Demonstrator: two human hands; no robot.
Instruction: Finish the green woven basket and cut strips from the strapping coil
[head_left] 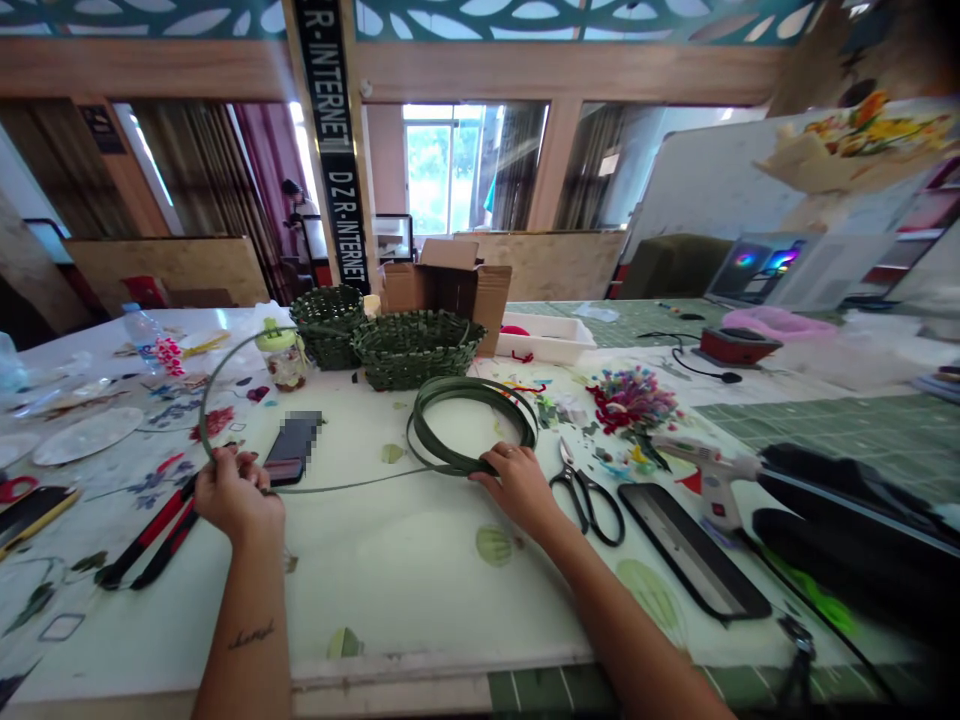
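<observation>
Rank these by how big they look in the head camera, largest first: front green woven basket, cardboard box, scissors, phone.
1. front green woven basket and cardboard box: about equal, too close to rank.
2. scissors: look larger than the phone, though nearer the camera, so unsure.
3. phone: smallest.

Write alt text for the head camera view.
Two hands work a long green strip on a white work table: the left hand grips one part while the right hand rests on its coil. Two woven green baskets sit behind, with scissors and a hot glue gun to the right.
</observation>
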